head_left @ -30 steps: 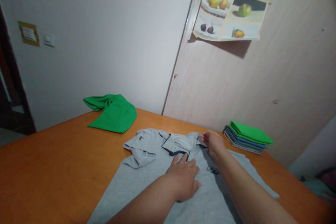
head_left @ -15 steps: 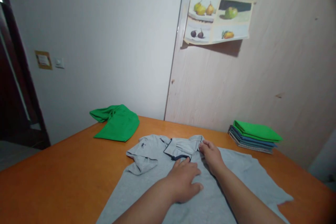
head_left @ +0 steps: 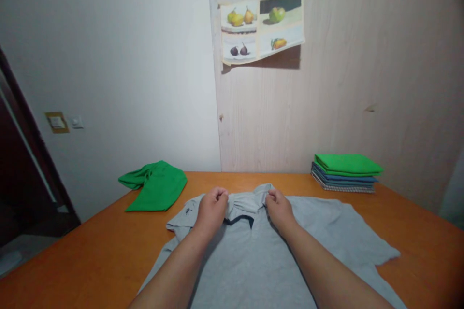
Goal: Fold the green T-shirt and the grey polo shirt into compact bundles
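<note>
Fingers curled closed, the left hand [head_left: 213,210] and right hand [head_left: 281,211] pinch either side of the collar [head_left: 244,201] on the grey shirt [head_left: 250,265], near the far edge of the table [head_left: 97,260] (straightening it, apparently); next calls for an even, gentle tug.

The person's left hand [head_left: 211,212] and right hand [head_left: 280,211] are bare, rounded across the back; the left forearm [head_left: 172,270] and right forearm [head_left: 324,263] are bare, smooth in outline, tapering toward the hand.
</note>
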Demonstrator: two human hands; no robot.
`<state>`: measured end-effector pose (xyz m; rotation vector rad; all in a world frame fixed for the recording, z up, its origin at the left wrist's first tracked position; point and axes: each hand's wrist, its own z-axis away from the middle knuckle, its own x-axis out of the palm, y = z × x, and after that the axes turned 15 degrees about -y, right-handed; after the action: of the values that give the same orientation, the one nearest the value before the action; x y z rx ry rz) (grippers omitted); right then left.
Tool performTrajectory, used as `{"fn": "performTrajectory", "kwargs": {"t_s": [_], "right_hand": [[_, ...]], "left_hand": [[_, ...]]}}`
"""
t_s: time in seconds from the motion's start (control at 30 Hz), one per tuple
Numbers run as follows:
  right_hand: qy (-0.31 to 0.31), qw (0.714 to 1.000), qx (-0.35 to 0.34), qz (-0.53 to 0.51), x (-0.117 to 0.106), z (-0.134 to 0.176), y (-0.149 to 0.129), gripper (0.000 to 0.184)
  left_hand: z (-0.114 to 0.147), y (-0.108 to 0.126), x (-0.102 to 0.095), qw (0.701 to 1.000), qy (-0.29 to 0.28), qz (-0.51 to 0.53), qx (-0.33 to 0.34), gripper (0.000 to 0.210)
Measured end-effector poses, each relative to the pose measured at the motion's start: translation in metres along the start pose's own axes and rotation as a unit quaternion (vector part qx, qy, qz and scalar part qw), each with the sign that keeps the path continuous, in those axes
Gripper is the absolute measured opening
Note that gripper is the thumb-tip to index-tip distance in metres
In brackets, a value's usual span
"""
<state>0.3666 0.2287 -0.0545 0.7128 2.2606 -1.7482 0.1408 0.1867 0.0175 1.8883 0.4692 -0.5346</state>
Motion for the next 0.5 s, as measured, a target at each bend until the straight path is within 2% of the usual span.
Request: {"fn": "performTrajectory", "kwargs": {"t_s": [0.17, 0.23, 0.37, 0.5], "right_hand": [[-0.013, 1.000, 0.000, -0.005, 0.001, 0.000, -0.004, 0.034], [-0.014, 1.000, 0.001, -0.008, 0.001, 0.000, -0.005, 0.033], [-0.014, 1.000, 0.000, -0.010, 0.003, 0.000, -0.008, 0.029], [-0.017, 1.000, -0.001, -0.006, 0.005, 0.002, -0.009, 0.025]], "left_hand": [[-0.029, -0.001, 0.004, 0.971, -0.075, -0.223, -0.049, 0.021], [-0.037, -0.002, 0.010, 0.960, -0.099, -0.256, -0.063, 0.019], [-0.047, -0.009, 0.016, 0.928, -0.141, -0.323, -0.124, 0.032], [-0.063, -0.018, 0.009, 0.915, -0.156, -0.331, -0.170, 0.021]]}}
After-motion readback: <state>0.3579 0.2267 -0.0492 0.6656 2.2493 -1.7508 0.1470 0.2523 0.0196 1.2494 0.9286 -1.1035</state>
